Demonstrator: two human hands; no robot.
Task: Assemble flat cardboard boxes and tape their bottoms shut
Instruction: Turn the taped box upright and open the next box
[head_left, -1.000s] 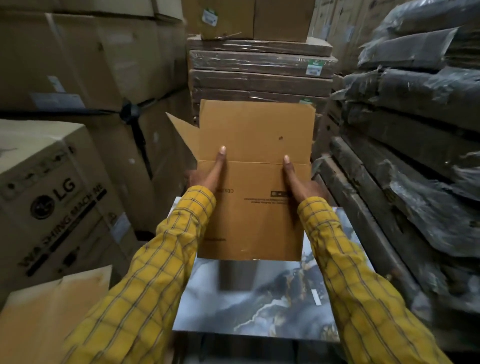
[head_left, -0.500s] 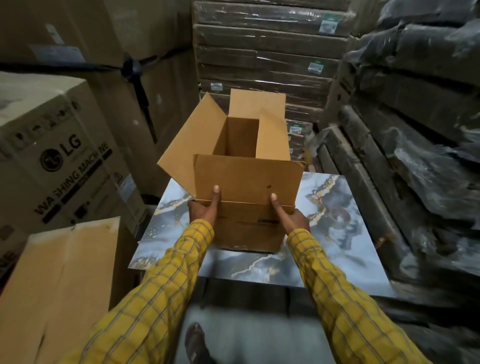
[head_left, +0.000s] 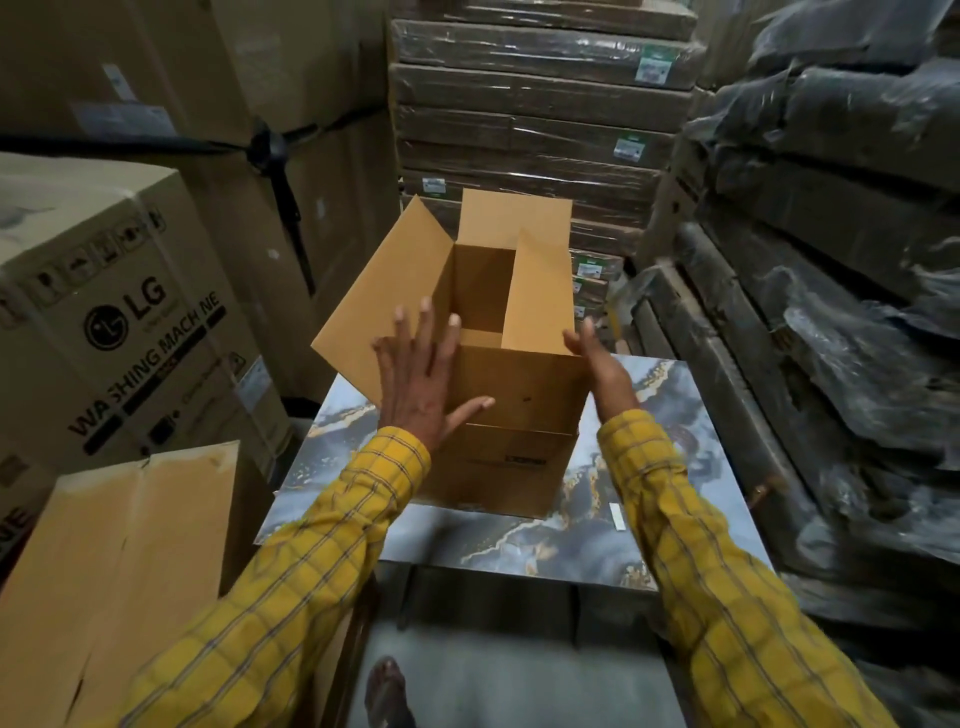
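An opened brown cardboard box (head_left: 519, 415) stands upright on a marble-patterned tabletop (head_left: 597, 535). Its left, far and right flaps stand up; the near flap hangs folded down over the front wall. My left hand (head_left: 421, 379) is spread flat, fingers straight, over the box's near left corner and the base of the left flap. My right hand (head_left: 602, 366) is open, fingers straight, at the box's near right top corner beside the right flap. Neither hand grips anything.
A large LG washing machine carton (head_left: 119, 322) stands at left, with flat cardboard sheets (head_left: 119, 571) leaning in front of it. Wrapped stacks of flat boxes (head_left: 535, 135) fill the back. Plastic-wrapped bundles (head_left: 831, 260) crowd the right. A foot (head_left: 387, 691) shows below the table.
Both hands let go of the box's front wall and rose to its top corners with fingers spread. The near flap went from standing up to folded down. The box rests on the table.
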